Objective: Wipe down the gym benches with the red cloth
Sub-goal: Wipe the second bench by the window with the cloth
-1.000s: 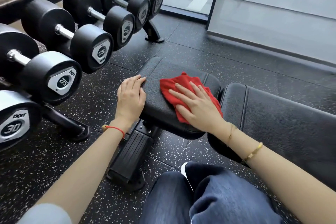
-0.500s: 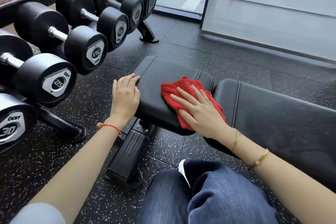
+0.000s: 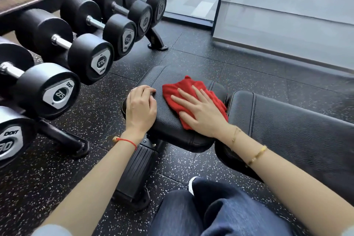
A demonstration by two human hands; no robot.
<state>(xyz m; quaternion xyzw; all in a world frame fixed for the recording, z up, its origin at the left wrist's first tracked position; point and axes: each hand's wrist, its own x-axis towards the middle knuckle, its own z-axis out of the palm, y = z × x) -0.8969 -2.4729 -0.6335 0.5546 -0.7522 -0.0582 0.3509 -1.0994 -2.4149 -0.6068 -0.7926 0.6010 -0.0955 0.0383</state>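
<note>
So I'm crouched at the small seat pad (image 3: 168, 120) of the bench, wiping it with the red cloth (image 3: 183, 92). My right hand (image 3: 203, 111) is flat on top of the cloth, fingers straight and spread, pressing it down rather than gripping it. The cloth sits on the right half of the pad, bunched a bit toward the gap next to the long back pad (image 3: 297, 132). My left hand (image 3: 140, 108) rests on the pad's left edge with the fingers curled over the top; looks like it's just steadying things, not holding anything loose.

Tip for doing this bit well, I'd say: keep the palm flat so the cloth stays spread, and pull it in overlapping strokes across the whole counter, including the rounded front lip and the seam lines. The left strip under my bracing hand still needs a pass, so that hand will have to shift.

Room-wise: the pad is narrow, so strokes run off the edge quickly. The dumbbell rack (image 3: 63, 140) and its dumbbells (image 3: 57, 92) are near on the left, so no wide elbow swings that way. Open rubber floor (image 3: 239, 67) past the far edge, and my knee (image 3: 220, 209) is close under the near side.
</note>
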